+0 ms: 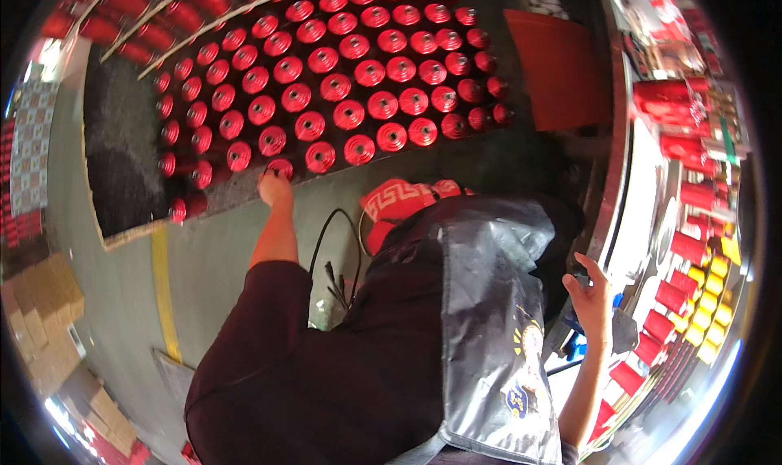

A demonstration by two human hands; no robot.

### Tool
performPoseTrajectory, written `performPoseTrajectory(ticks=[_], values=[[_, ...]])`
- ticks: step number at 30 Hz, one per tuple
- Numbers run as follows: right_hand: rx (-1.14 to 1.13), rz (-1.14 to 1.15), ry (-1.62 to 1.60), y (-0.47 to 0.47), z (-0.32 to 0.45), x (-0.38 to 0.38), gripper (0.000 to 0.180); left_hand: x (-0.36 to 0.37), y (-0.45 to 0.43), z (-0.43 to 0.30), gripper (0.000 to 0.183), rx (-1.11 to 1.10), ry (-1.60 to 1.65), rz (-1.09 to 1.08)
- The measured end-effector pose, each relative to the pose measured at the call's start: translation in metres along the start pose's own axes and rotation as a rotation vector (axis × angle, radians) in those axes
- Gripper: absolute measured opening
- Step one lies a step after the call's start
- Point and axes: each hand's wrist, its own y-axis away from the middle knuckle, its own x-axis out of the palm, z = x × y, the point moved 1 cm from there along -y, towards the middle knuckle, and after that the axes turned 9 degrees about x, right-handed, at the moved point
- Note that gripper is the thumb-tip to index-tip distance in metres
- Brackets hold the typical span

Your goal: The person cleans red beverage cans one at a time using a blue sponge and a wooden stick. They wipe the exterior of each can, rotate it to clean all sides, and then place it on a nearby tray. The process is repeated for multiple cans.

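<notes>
My left hand point(275, 187) reaches to the near edge of a dark board. Its fingers close around a red cylindrical part point(281, 168) with a ringed top. Rows of similar red parts point(322, 60) stand on the dark board point(122, 153), each with concentric rings and a small centre fitting. My right hand point(591, 294) is held at my right side beside a workbench point(638, 177), fingers apart and nothing in it. A black apron point(489, 318) covers my front.
Slatted racks point(177, 22) with more red cylinders stand at the upper left. A red sheet point(559, 74) lies beyond the board. Black cables point(333, 275) run on the floor near me. Cardboard boxes point(43, 306) are stacked left; red cylinders point(660, 324) and yellow pieces point(708, 300) line the right.
</notes>
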Motion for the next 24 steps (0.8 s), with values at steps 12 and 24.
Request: performPoseTrajectory(ticks=[12,24], values=[[0.041,-0.227,-0.516,0.066,-0.042,-0.012,0.046,-0.116,-0.004,-0.318,0.015,0.676,1.086,-0.036],[0.382,-0.601,-1.002,0.181,-0.105,-0.011,0.038,-0.224,0.378,-0.694,0.030,2.085,0.928,0.655]])
